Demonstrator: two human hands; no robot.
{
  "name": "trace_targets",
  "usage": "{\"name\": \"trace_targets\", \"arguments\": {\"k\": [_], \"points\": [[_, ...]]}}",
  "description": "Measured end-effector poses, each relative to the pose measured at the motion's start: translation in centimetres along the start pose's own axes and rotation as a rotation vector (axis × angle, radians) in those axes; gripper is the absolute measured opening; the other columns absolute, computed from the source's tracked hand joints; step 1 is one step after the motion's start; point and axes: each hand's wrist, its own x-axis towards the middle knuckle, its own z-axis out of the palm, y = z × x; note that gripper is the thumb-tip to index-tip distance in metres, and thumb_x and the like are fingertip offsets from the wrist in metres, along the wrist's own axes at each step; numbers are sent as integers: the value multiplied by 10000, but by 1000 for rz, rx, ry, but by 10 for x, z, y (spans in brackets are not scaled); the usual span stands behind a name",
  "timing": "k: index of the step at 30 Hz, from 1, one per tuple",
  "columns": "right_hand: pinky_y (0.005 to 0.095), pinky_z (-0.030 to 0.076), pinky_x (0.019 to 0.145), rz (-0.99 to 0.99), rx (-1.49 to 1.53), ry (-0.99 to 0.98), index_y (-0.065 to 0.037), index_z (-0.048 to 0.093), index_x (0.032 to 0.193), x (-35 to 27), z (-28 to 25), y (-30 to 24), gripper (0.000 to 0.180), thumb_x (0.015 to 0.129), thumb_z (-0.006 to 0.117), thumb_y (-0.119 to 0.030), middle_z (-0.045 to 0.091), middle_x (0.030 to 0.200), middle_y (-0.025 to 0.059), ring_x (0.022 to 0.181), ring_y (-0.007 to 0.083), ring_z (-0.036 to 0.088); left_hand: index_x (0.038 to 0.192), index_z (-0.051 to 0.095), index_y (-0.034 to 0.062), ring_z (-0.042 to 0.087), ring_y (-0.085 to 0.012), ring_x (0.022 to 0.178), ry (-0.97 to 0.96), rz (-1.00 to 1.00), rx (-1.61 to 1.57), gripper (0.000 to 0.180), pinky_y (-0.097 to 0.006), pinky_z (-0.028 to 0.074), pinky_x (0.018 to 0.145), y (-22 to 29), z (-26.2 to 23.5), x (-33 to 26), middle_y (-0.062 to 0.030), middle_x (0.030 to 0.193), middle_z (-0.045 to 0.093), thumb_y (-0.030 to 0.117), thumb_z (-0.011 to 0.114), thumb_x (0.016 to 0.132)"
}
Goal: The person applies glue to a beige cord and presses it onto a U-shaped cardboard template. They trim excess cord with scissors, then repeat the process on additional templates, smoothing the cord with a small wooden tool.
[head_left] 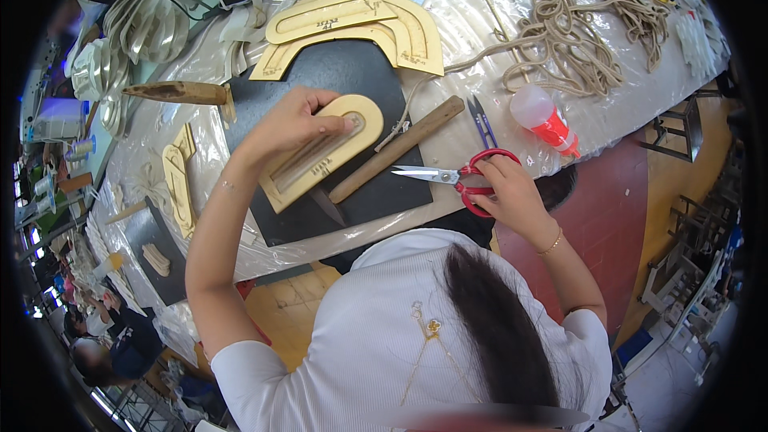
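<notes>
My left hand (292, 124) is closed on a yellow slotted template (308, 174) with a rounded end, thumb pressed on its top near the slot. The template is over a black mat (348, 72). In my right hand (516, 192) is a pair of scissors (432, 174); fingers are in the red handles, and the blades point left, parted. Between the hands a hammer (400, 148) with a wooden handle lies slantwise on the mat, its dark head partly beneath the template. Thread snips (482, 124) with dark blades lie just beyond the scissors.
A clear bottle (544, 120) with a red label lies right of the snips. Tangled beige cord (564, 40) covers the far right. More yellow templates (332, 20) are stacked beyond the mat. A pointed wooden tool (180, 94) lies left. Another person (132, 344) is at lower left.
</notes>
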Motion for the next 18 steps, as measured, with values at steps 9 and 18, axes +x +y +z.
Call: {"name": "trace_targets", "arguments": {"k": [9, 18], "points": [[398, 519, 842, -26, -119, -71, -47, 697, 1012, 22, -31, -18, 306, 789, 785, -236, 641, 966, 96, 920, 297, 638, 1050, 623, 2, 618, -347, 916, 577, 441, 938, 383, -440, 502, 806, -19, 10, 15, -181, 1055, 610, 244, 807, 819], [411, 471, 915, -91, -450, 400, -92, 724, 979, 126, -37, 26, 160, 831, 732, -153, 637, 1005, 102, 1014, 299, 610, 871, 689, 22, 683, -384, 760, 414, 145, 707, 247, -462, 528, 698, 3, 100, 39, -186, 805, 705, 262, 743, 876]]}}
